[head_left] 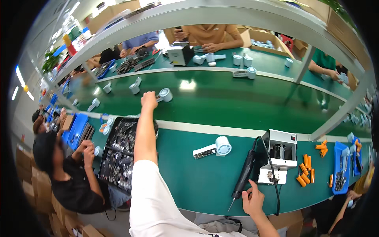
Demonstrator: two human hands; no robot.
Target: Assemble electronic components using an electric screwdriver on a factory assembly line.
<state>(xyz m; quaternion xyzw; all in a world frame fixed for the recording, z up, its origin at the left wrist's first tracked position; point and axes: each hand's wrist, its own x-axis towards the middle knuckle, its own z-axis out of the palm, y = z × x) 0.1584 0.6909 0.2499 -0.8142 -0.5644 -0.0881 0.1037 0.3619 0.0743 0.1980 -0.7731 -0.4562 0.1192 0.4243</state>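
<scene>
My left hand (149,100) reaches across to the green belt, its fingers closed on the handle end of a light-blue handheld fan (166,94). The fan's round head points right, and part of the handle is hidden by my fingers. Over the near edge of the bench, my right hand (253,199) has its fingers apart and holds nothing. Just left of it lies a black electric screwdriver (244,173), its bit toward me. Another light-blue fan (223,146) rests on the green bench, its handle open with dark parts showing inside.
A white-and-grey machine (279,152) stands right of the screwdriver, with orange cylindrical batteries (304,172) beside it. A black tray (117,156) of small dark parts sits at left, next to a co-worker (75,173). Blue bins (341,168) are at right. Metal posts (335,112) support an overhead shelf.
</scene>
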